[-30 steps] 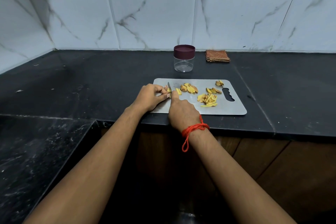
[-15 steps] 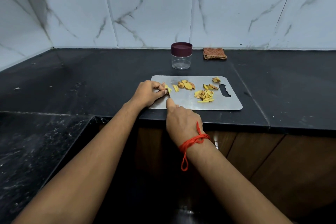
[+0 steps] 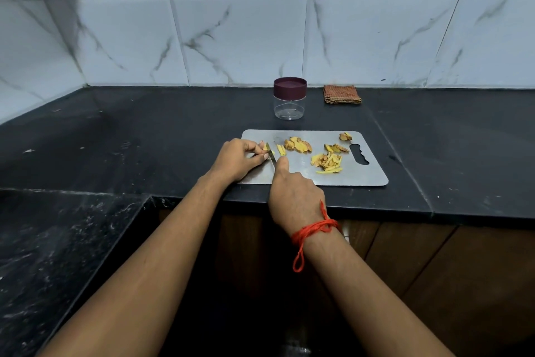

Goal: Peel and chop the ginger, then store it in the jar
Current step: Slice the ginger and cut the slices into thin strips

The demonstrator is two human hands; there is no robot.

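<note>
A steel chopping board (image 3: 359, 177) lies on the black counter. My left hand (image 3: 237, 158) pinches a small yellow ginger piece (image 3: 265, 148) at the board's left end. My right hand (image 3: 292, 197) grips a knife (image 3: 271, 154); its blade stands on the board right beside the pinched piece, and the handle is hidden in my fist. A cut strip (image 3: 280, 150) lies just right of the blade. Ginger slices (image 3: 298, 144), a heap of thin strips (image 3: 327, 162) and peel scraps (image 3: 335, 148) lie further right. The clear jar (image 3: 289, 107) with a maroon lid stands behind the board, closed.
A folded brown cloth (image 3: 342, 94) lies by the tiled wall, right of the jar. The counter's front edge (image 3: 376, 212) runs just below the board. A lower dark speckled surface (image 3: 43, 255) sits to the left.
The knife drew back toward me half a second ago, and now its blade is back at the ginger piece under my left fingers. My left hand has stayed on the piece.
</note>
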